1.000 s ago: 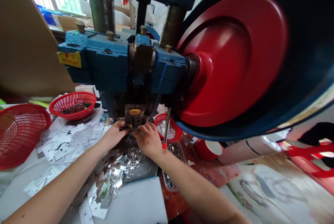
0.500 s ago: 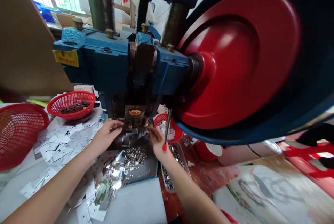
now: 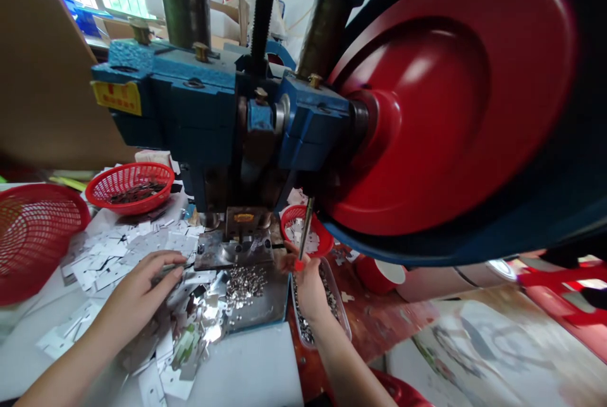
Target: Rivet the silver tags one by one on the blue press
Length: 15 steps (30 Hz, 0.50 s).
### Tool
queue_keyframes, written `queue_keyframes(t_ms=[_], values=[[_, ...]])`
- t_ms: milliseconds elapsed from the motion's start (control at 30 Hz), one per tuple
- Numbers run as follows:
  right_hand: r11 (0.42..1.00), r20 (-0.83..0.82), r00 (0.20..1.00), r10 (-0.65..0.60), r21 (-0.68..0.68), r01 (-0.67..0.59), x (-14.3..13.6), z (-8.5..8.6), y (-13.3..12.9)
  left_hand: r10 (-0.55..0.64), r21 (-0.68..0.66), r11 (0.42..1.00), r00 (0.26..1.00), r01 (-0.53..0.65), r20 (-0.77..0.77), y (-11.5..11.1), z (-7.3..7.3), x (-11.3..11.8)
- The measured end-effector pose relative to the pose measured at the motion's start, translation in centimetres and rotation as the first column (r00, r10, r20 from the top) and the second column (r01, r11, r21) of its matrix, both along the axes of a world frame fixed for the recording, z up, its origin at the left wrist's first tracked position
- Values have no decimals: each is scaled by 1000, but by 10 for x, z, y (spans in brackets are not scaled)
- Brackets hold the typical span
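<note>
My left hand [image 3: 146,287] is over the pile of flat metal plates [image 3: 128,246] left of the press, thumb and forefinger apart. A thin edge of metal shows by its fingertips. My right hand [image 3: 308,284] is just right of the press bed, above a clear plastic tray [image 3: 344,325] of small metal parts. Its fingers are blurred and partly covered by the red-tipped lever [image 3: 306,230], so their grip is unclear. Between the hands sits the die [image 3: 234,249] of the blue press [image 3: 190,110]. Small shiny metal pieces [image 3: 245,287] lie heaped before it.
A large red flywheel [image 3: 441,116] fills the upper right. Red baskets stand at the left [image 3: 38,236], at the back left with dark pieces [image 3: 130,189], and behind my right hand with pale pieces [image 3: 322,239]. A red cup-like container [image 3: 379,273] stands to the right.
My left hand has drawn back from the die, left and down onto the plates. My right hand has moved right and down, away from the die. The press's middle part and flywheel look shifted.
</note>
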State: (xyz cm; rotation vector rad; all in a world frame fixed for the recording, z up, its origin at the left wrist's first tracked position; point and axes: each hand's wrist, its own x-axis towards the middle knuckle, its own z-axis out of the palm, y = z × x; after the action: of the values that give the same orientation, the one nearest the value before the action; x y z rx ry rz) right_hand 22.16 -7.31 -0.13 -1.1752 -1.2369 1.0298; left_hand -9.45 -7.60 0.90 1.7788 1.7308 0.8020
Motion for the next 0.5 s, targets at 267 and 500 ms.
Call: queue_keyframes(t_ms=[267, 500], values=[[999, 459, 887, 40, -33, -29, -46, 4, 54, -140, 8, 989, 961, 146, -238, -3, 2, 1], [993, 415, 909, -40, -88, 84, -44, 5, 70, -239, -91, 970, 829, 224, -505, 2, 5, 29]])
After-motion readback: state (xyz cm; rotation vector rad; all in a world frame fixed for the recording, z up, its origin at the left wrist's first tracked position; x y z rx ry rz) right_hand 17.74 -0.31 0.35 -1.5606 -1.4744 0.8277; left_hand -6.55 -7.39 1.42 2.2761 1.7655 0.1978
